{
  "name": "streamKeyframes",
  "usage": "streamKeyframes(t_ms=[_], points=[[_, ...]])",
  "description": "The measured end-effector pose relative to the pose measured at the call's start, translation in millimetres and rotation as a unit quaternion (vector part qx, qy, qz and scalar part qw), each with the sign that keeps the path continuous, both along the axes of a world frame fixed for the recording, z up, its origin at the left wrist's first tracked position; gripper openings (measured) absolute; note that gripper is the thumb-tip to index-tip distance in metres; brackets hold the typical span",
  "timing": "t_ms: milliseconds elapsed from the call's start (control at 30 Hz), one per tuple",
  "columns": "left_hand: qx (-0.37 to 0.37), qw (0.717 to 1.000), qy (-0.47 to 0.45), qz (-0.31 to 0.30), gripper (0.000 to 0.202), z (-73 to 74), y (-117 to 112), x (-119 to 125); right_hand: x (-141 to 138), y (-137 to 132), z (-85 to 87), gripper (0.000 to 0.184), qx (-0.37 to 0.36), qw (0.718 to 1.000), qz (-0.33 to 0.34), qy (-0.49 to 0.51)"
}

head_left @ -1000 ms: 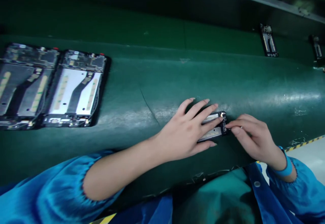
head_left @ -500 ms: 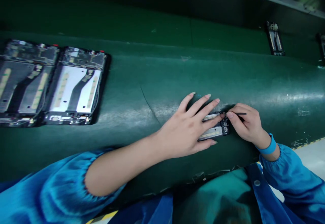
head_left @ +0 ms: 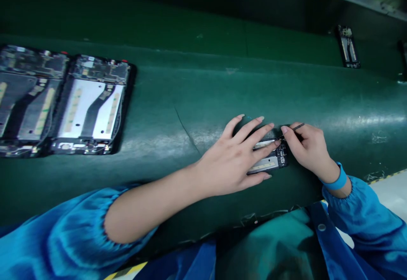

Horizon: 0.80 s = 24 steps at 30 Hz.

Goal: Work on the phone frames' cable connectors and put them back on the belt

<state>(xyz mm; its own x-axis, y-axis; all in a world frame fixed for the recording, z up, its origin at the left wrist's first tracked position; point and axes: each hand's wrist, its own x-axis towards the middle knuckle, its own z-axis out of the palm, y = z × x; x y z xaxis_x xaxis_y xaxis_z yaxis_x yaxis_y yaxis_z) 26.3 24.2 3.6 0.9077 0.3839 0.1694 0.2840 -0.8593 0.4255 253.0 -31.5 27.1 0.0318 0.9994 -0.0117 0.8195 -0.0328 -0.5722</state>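
Note:
An opened phone frame [head_left: 272, 160] lies on the green belt [head_left: 197, 102] in front of me, mostly under my left hand [head_left: 237, 159]. That hand lies flat on it with fingers stretched out, pressing it down. My right hand [head_left: 307, 146] is pinched on a thin dark tool [head_left: 294, 128], whose tip rests at the frame's right end near the circuit board. Both sleeves are blue, and the right wrist wears a blue band.
Two more opened phone frames [head_left: 90, 104] lie side by side at the left of the belt. Another frame [head_left: 349, 47] sits far right at the back, with one more at the right edge. A yellow-black striped edge [head_left: 381, 177] shows at the lower right.
My right hand has shifted up and back along the frame's right end, now showing the thin tool. The left hand has stayed pressed on the frame.

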Motion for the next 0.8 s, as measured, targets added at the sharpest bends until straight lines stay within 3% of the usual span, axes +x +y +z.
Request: streamKeyframes(t_ms=[200, 367, 467, 633, 800], points=[[-0.003, 1.0, 0.002, 0.001, 0.057, 3.4, 6, -1, 5, 4, -0.5, 0.044, 0.002, 0.999, 0.002, -0.035], [0.064, 0.996, -0.03, 0.045, 0.056, 0.8, -6, 8, 13, -10, -6.9, 0.016, 0.101, 0.991, 0.085, 0.019], [0.108, 0.992, -0.037, 0.058, 0.059, -3.2, -11, 12, 18, -21, -10.3, 0.012, 0.137, 0.984, 0.11, 0.011], [0.105, 0.994, -0.024, -0.006, 0.047, -4.4, -1, 9, 17, -31, -9.4, 0.014, 0.128, 0.988, 0.058, 0.062], [0.131, 0.991, -0.015, -0.012, 0.063, -3.1, -1, 6, 8, -46, -5.0, 0.014, 0.035, 0.982, -0.035, 0.18]])
